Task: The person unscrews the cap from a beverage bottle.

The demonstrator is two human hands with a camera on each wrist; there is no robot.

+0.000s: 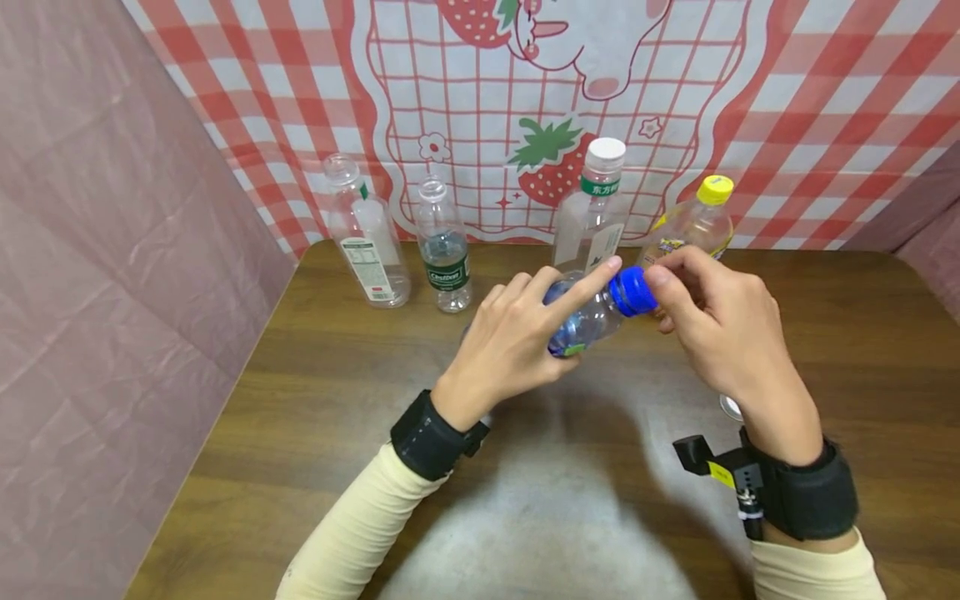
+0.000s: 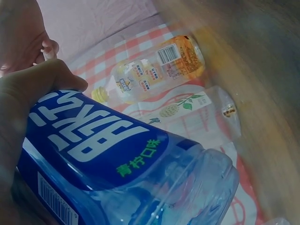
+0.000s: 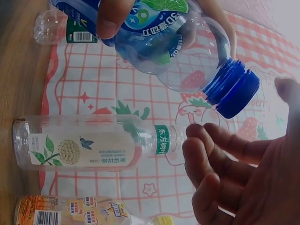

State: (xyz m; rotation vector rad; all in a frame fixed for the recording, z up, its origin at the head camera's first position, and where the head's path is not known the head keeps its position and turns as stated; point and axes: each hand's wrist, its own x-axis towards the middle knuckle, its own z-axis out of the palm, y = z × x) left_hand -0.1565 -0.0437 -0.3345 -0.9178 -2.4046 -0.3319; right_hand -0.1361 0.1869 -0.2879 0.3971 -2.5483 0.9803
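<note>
My left hand (image 1: 510, 342) grips a clear plastic bottle (image 1: 598, 321) round its blue label (image 2: 93, 140), and the bottle lies tilted with its neck to the right. Its forefinger stretches along the shoulder towards the neck. A blue cap (image 3: 238, 96) sits on the mouth. My right hand (image 1: 723, 333) is right by that cap, its fingers loosely bent. In the right wrist view, the thumb (image 3: 287, 90) and fingertips (image 3: 197, 133) stand a little apart from the cap, with nothing held between them.
Along the back of the wooden table (image 1: 315, 400) stand two capless bottles, one tall (image 1: 375, 242) and one with a green label (image 1: 446, 271). Right of them are a white-capped bottle (image 1: 592, 217) and a yellow-capped bottle (image 1: 708, 221). A small round object (image 1: 730, 407) lies by my right wrist.
</note>
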